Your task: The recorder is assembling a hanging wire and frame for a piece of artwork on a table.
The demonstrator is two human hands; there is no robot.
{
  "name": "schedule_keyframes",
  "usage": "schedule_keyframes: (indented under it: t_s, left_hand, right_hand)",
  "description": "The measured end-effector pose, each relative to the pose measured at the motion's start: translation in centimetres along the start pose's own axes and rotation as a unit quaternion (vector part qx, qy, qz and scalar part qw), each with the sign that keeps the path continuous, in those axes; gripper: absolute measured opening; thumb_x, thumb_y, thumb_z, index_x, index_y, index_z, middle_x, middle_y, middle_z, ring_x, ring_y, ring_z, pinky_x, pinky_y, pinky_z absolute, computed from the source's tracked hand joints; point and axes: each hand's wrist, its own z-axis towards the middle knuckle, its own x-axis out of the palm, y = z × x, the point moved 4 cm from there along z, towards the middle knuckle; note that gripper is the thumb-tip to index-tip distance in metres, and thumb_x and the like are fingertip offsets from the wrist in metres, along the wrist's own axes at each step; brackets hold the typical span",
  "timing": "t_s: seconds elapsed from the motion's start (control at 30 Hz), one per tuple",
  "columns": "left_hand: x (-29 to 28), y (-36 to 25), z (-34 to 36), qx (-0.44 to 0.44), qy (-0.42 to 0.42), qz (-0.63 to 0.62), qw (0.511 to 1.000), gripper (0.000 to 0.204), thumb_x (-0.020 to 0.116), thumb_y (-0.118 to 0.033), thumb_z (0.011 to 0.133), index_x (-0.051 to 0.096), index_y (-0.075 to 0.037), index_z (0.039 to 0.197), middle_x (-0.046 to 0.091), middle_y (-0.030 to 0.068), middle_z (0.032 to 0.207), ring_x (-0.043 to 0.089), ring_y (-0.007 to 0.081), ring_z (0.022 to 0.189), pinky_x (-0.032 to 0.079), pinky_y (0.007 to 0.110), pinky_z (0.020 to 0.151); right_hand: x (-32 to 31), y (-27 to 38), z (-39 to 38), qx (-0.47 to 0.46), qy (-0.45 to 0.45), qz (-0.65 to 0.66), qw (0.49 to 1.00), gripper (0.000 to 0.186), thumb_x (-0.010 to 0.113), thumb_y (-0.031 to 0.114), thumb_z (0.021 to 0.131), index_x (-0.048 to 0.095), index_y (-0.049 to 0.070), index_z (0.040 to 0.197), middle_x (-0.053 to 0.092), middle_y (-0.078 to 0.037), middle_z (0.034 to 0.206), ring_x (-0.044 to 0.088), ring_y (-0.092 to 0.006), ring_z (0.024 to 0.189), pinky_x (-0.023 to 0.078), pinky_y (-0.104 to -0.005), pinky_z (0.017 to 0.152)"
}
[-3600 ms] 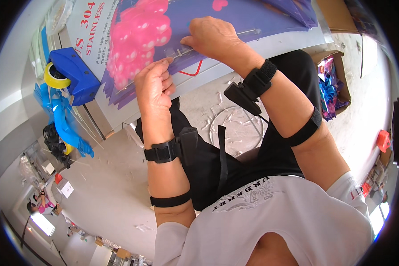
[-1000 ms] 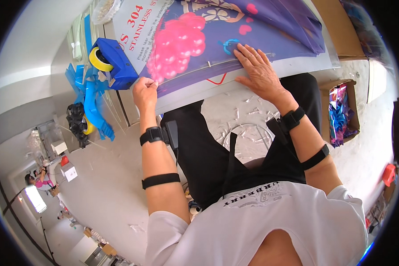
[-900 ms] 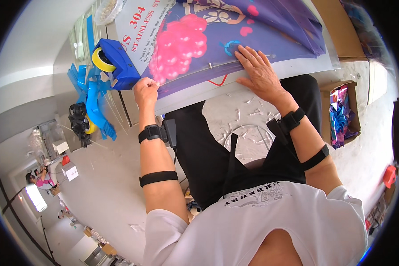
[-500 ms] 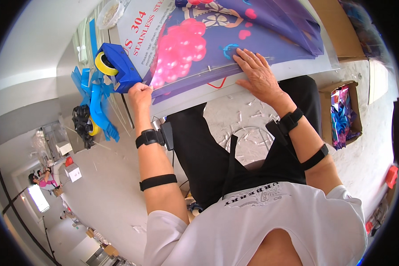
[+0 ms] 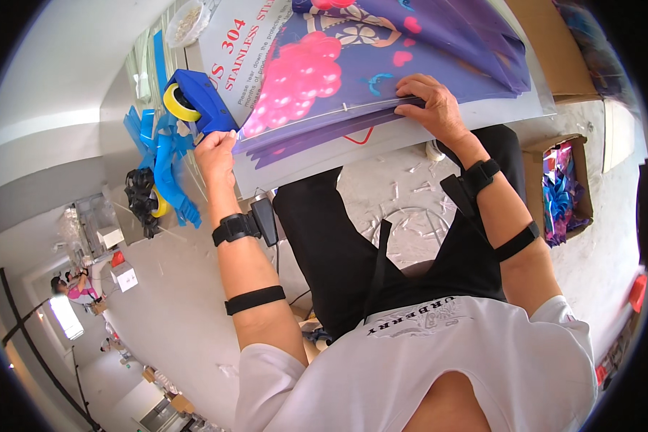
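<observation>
A purple printed sheet [image 5: 299,83] with pink balloons and hearts lies on the worktop, a thin pale rod [image 5: 317,115] running along its near edge. At that edge's left end, my left hand [image 5: 216,155] is closed in a pinch on the sheet's corner, right beside a blue tape dispenser [image 5: 207,101] with a yellow roll. My right hand [image 5: 439,111] has its fingers curled over the near edge farther right, thumb below, pinching the sheet. Purple layers hang in folds between the two hands.
Blue strips [image 5: 167,165] and a black bundle [image 5: 142,201] hang at the worktop's left side. A clear tub [image 5: 187,25] stands at far left. To the right is a cardboard box [image 5: 579,191] of shiny folded pieces. White scraps [image 5: 396,191] litter the floor.
My right hand has gone from lying flat on the sheet to curling its fingers round its near edge. My left hand has shifted slightly left; the near edge looks lifted.
</observation>
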Motion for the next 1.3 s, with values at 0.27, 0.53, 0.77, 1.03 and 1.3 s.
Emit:
schedule_keyframes:
  t_s: [0.27, 0.53, 0.77, 1.03, 1.3]
  left_hand:
    - [-0.1, -1.0, 1.0, 0.091, 0.017, 0.025, 0.995, 0.017, 0.067, -0.014, 0.084, 0.06, -0.002, 0.075, 0.056, 0.001, 0.066, 0.05, 0.0112, 0.054, 0.037, 0.026, 0.046]
    - [1.3, 0.2, -0.5, -0.075, 0.054, -0.184, 0.979, 0.03, 0.063, -0.031, 0.088, 0.056, -0.002, 0.088, 0.058, 0.01, 0.073, 0.057, 0.0192, 0.059, 0.046, 0.031, 0.051]
    - [3.1, 0.3, -4.8, 0.257, -0.23, 0.063, 0.937, 0.017, 0.064, -0.009, 0.081, 0.056, 0.0, 0.093, 0.059, 0.0092, 0.083, 0.057, 0.0188, 0.073, 0.047, 0.033, 0.063]
    - [12.8, -1.9, -11.4, 0.427, 0.136, 0.308, 0.839, 0.046, 0.067, -0.004, 0.072, 0.052, 0.003, 0.115, 0.046, 0.0198, 0.124, 0.044, 0.0371, 0.117, 0.038, 0.046, 0.096]
    - [13.1, -1.6, -11.9, 0.419, 0.153, 0.294, 0.846, 0.056, 0.069, -0.006, 0.073, 0.048, 0.003, 0.124, 0.042, 0.0241, 0.132, 0.041, 0.0405, 0.121, 0.034, 0.047, 0.101]
  right_hand:
    - [0.6, 0.1, -0.6, -0.01, -0.014, -0.034, 0.999, 0.022, 0.069, 0.024, 0.074, 0.065, 0.009, 0.088, 0.063, 0.0, 0.101, 0.055, -0.0221, 0.097, 0.042, -0.0367, 0.083]
    - [1.1, -0.7, -0.7, -0.045, -0.042, -0.073, 0.995, 0.01, 0.062, 0.018, 0.08, 0.066, 0.01, 0.086, 0.062, 0.002, 0.099, 0.056, -0.0213, 0.097, 0.041, -0.0368, 0.08]
    - [1.3, 0.1, -0.1, -0.041, -0.048, -0.116, 0.991, 0.005, 0.06, 0.011, 0.078, 0.064, 0.009, 0.081, 0.061, 0.0, 0.093, 0.056, -0.0218, 0.093, 0.044, -0.038, 0.076]
    - [0.7, -0.6, 1.6, -0.072, -0.043, -0.147, 0.986, 0.008, 0.061, 0.012, 0.077, 0.057, 0.007, 0.082, 0.057, -0.012, 0.08, 0.058, -0.0341, 0.074, 0.047, -0.0417, 0.065]
    - [-6.5, -3.3, 9.9, 0.043, -0.167, -0.166, 0.971, 0.013, 0.063, 0.02, 0.077, 0.062, 0.007, 0.08, 0.061, -0.012, 0.079, 0.059, -0.034, 0.08, 0.047, -0.0436, 0.068]
